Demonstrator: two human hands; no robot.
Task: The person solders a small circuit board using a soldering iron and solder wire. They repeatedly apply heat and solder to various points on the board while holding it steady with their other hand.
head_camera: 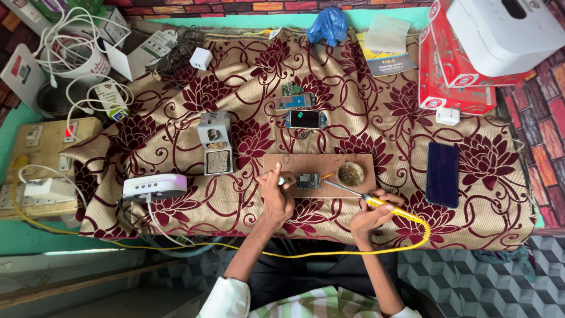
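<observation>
A small green circuit board [307,180] lies flat on a brown wooden board [321,166], near its front edge. A soldering iron [364,198] with a yellow handle and yellow cord is held at a slant, its thin metal tip pointing at the circuit board's right edge. A thin strand of solder wire [285,182] meets the board's left side.

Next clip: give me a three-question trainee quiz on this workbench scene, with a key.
1. True or false: the right hand holds a yellow-handled soldering iron.
2. What does the small circuit board lie on: A) the wooden board, B) the dark phone, C) the red box?
3. Which hand is at the circuit board's left edge?

Key:
1. True.
2. A.
3. The left hand, pinching a small item I cannot identify.
</observation>
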